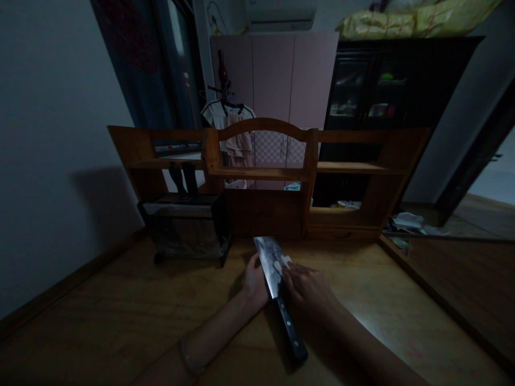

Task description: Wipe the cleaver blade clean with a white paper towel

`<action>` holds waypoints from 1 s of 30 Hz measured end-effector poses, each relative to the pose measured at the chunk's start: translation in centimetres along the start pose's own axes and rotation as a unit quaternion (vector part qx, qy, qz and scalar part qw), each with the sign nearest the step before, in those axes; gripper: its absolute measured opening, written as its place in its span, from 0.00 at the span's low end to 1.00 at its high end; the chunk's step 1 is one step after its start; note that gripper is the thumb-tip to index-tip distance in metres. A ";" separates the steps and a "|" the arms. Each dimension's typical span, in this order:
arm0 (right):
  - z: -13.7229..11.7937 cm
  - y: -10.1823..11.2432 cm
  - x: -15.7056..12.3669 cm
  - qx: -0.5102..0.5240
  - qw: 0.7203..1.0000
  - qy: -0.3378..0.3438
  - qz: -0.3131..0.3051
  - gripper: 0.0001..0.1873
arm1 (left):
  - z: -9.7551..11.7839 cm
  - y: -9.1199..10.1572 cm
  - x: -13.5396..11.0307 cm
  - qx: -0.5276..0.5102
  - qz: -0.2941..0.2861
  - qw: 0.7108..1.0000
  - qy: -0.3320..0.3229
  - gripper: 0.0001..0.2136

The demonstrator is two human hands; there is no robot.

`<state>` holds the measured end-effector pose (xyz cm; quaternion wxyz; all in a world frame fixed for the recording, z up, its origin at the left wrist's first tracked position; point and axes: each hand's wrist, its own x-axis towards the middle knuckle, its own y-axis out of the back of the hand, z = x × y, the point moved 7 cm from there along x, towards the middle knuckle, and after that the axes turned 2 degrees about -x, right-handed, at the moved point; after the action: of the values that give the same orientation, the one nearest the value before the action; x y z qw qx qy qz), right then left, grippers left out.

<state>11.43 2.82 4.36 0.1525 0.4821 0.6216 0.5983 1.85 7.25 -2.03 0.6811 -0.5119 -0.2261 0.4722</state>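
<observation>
A kitchen cleaver [269, 260] with a broad metal blade and a black riveted handle [290, 332] is in the middle of the head view, its handle pointing back toward me. My left hand [255, 281] supports the blade from its left side and underneath, with the fingers partly hidden behind it. Pressed to the blade's right side is my right hand [308, 284], closed on a small white wipe [285, 261], perhaps tissue or cloth. Neither hand is on the handle.
A knife block [185, 230] with two dark handles stands at the left on the wooden tabletop [161, 316]. Behind it runs a wooden shelf unit [261, 174]. A raised edge [438, 289] bounds the table at the right. Pink cabinets [273, 80] stand farther back.
</observation>
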 end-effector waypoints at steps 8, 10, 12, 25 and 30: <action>-2.3 -0.1 -0.2 0.052 0.996 0.066 0.002 0.17 | 0.0 0.7 0.3 0.007 0.030 0.999 -0.010 0.20; -2.3 -0.2 -0.2 0.058 0.996 0.068 0.002 0.18 | 0.0 0.5 0.3 0.006 0.037 0.999 -0.013 0.20; -2.1 -0.3 -0.1 0.062 0.996 0.067 0.002 0.19 | 0.0 0.3 0.2 0.002 0.038 0.999 -0.013 0.20; -1.9 -0.6 0.1 0.067 0.997 0.048 -0.001 0.19 | 0.0 0.9 0.2 0.005 0.066 0.998 -0.008 0.21; -1.8 -0.5 0.1 0.068 0.996 0.055 -0.002 0.19 | -0.1 1.3 0.6 0.002 0.047 0.999 0.000 0.22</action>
<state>9.82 1.93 4.40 0.0858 0.4560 0.6697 0.5798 1.65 7.80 -3.31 0.6590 -0.5203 -0.2008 0.5047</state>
